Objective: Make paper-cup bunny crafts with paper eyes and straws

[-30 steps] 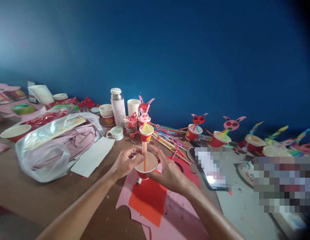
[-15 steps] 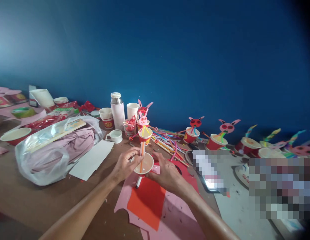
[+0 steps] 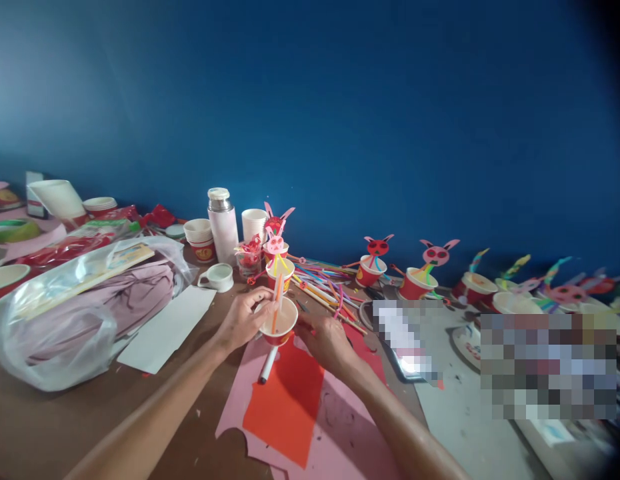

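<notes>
A red-and-white paper cup [image 3: 290,319] sits between my hands, its mouth towards me. An orange strip [image 3: 277,305], like a straw or pipe cleaner, stands up out of it. My left hand [image 3: 246,320] pinches this strip between thumb and fingers at the cup's left rim. To the right of the cup, my right hand [image 3: 330,343] has its fingers bent together close to the rim; what they hold, if anything, is hidden. Below the cup lies a white marker [image 3: 269,365] with a dark tip, beside an orange-red sheet [image 3: 285,413] on pink paper [image 3: 350,427].
Behind the cup are loose coloured pipe cleaners [image 3: 325,280] and cup figures with rabbit-like heads [image 3: 436,256]. A thermos [image 3: 223,223], a white mug [image 3: 217,277] and a plastic bag [image 3: 85,353] stand left. A phone [image 3: 410,368] lies right, with a blue wall [image 3: 310,120] behind.
The whole view has shifted so things sit further left. My right hand has drawn its fingers together beside the cup. My left hand stays at the orange strip, and more of the marker shows.
</notes>
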The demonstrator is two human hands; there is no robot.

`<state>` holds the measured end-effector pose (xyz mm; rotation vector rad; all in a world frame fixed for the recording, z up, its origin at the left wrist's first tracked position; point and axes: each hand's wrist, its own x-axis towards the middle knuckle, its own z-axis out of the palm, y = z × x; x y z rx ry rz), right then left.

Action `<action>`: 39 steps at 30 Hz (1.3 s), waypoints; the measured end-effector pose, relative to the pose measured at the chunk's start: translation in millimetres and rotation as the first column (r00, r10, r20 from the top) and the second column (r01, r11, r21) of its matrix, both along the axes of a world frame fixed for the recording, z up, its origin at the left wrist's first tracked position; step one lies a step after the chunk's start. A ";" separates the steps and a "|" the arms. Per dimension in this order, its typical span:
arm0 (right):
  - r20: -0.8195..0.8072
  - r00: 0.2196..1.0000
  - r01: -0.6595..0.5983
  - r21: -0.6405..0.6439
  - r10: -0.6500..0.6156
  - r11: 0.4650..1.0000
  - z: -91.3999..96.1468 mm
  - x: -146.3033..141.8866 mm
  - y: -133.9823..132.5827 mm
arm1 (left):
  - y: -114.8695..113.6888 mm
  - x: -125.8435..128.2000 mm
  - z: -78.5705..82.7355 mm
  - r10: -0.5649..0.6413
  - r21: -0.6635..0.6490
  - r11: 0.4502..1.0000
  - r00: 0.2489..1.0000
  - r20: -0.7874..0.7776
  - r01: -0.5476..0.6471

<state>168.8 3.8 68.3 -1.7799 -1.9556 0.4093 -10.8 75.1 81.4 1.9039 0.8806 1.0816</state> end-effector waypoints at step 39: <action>-0.113 0.986 -0.097 0.193 0.120 0.977 -30.4 -16.2 1.8 | 4.7 -22.4 -23.6 0.007 -0.351 0.932 0.964 0.265 0.090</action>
